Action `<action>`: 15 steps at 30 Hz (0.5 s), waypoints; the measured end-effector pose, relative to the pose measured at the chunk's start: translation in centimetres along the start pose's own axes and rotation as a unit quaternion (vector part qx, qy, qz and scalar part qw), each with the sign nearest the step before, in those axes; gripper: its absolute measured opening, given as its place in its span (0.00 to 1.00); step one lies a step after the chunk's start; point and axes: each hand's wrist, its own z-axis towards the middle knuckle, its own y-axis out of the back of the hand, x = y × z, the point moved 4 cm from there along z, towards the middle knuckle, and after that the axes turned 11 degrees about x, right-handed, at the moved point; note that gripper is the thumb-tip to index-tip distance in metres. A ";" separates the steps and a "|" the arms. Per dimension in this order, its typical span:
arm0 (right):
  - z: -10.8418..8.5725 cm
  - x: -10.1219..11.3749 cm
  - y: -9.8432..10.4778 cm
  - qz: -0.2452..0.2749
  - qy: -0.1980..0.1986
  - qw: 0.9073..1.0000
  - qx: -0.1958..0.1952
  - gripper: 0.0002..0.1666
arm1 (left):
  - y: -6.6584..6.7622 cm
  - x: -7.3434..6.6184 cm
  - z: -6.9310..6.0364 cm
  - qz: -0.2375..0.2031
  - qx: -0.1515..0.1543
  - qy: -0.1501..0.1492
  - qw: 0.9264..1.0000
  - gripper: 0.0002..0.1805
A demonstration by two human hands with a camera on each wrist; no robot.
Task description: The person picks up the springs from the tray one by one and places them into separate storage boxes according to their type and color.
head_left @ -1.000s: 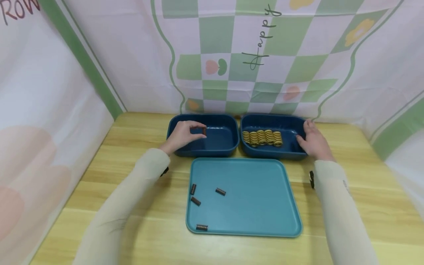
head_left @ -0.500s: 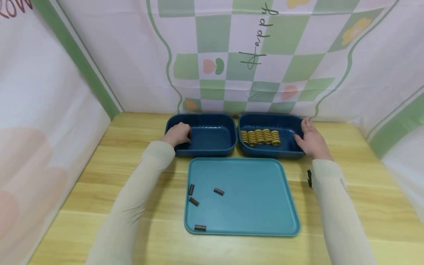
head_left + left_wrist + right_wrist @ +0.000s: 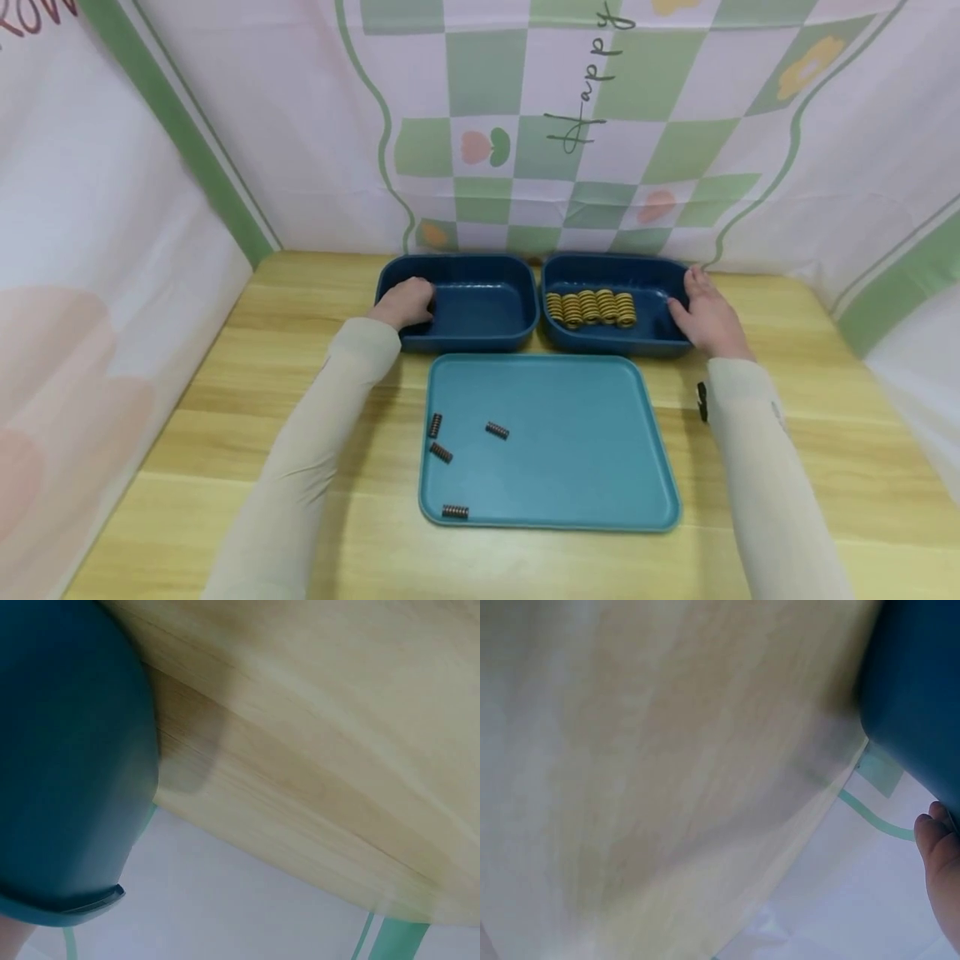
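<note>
In the head view my left hand (image 3: 406, 302) reaches over the left wall of the left navy bin (image 3: 487, 340), fingers curled down inside it. The dark coil spring it pinched earlier is out of sight behind the hand. My right hand (image 3: 712, 317) grips the right wall of the right navy bin (image 3: 652, 346), thumb inside and fingers over the rim. Several yellow coil springs (image 3: 590, 307) stand in a row in that bin. On the teal tray (image 3: 562, 442) lie several dark coil springs (image 3: 455, 512), mostly along its left side.
Both bins stand side by side at the back of the wooden table (image 3: 225, 433), behind the tray. A printed cloth (image 3: 315, 142) hangs close behind them and along the sides. The right wrist view shows the bin's outer wall (image 3: 922, 697) and the right hand's fingers (image 3: 932, 835).
My left hand has moved down and left into the left bin, and the spring it pinched is now hidden. My right hand keeps its place on the right bin.
</note>
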 end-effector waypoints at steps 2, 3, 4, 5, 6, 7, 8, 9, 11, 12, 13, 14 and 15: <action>0.0 0.2 0.1 0.001 0.000 1.000 0.003 0.41 | 0.0 0.2 0.0 -0.003 -0.001 -0.004 1.000 0.07; 0.0 0.2 0.1 0.001 0.000 1.000 0.002 0.42 | 0.1 0.2 0.0 -0.005 -0.001 -0.004 1.000 0.08; 0.0 0.2 0.1 0.001 -0.001 1.000 0.000 0.42 | 0.2 0.2 -0.1 -0.005 -0.001 -0.006 1.000 0.08; 0.0 0.3 0.1 0.000 -0.001 1.000 -0.001 0.42 | 0.3 0.2 -0.2 -0.005 -0.001 -0.008 1.000 0.09; 0.0 0.2 0.1 0.000 -0.001 1.000 -0.003 0.42 | 0.4 0.1 -0.3 -0.004 -0.002 -0.010 1.000 0.10; -0.1 0.2 0.1 0.000 -0.001 1.000 -0.003 0.42 | 0.6 0.0 -0.5 -0.003 -0.004 -0.014 1.000 0.11; -0.1 0.2 0.2 0.000 -0.002 1.000 -0.003 0.42 | 0.8 0.0 -0.7 0.001 -0.008 -0.019 1.000 0.12; -0.1 0.2 0.1 0.000 -0.002 1.000 -0.003 0.42 | 1.0 -0.2 -1.0 0.003 -0.013 -0.024 1.000 0.14; -0.1 0.2 0.1 0.000 -0.002 1.000 -0.003 0.42 | 1.4 -0.4 -1.5 0.008 -0.026 -0.036 0.999 0.17; -0.1 0.2 0.1 0.000 -0.001 1.000 -0.003 0.42 | 1.6 -0.6 -1.9 0.008 -0.032 -0.042 0.999 0.19; -0.1 0.1 0.1 -0.001 -0.001 1.000 -0.002 0.42 | 1.7 -0.8 -2.3 0.005 -0.037 -0.050 0.998 0.20; -0.1 0.1 0.1 -0.001 0.000 1.000 -0.002 0.42 | 1.9 -1.0 -2.7 -0.001 -0.042 -0.058 0.997 0.21; -0.1 0.1 0.1 -0.002 0.001 1.000 -0.001 0.42 | 1.9 -1.3 -3.1 -0.009 -0.048 -0.070 0.996 0.21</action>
